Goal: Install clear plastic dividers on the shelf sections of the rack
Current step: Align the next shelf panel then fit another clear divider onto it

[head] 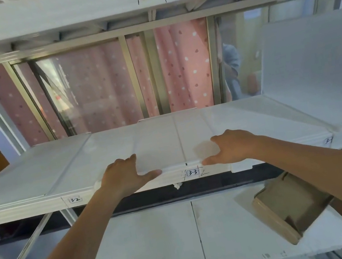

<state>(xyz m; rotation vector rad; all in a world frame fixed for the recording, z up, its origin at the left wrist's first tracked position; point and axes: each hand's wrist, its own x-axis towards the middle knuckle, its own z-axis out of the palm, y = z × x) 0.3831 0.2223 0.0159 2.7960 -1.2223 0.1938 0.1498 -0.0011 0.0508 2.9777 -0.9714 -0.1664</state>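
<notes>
A pale, flat plastic divider sheet point(159, 145) lies on the middle shelf point(36, 173) of the white rack, its front edge just above the label "3-3" point(192, 172). My left hand point(123, 174) holds the sheet's front left corner, fingers on top and thumb along the front edge. At the front right corner my right hand point(232, 147) holds it the same way, its thumb pointing left along the edge. Another pale panel point(313, 58) stands upright at the right end of this shelf.
The shelf above point(53, 10) carries the label "2-3" and hangs low over the work area. On the lower shelf point(154, 246) an open cardboard box point(293, 206) sits at the right. Behind the rack are a window frame and a pink dotted curtain point(184, 65).
</notes>
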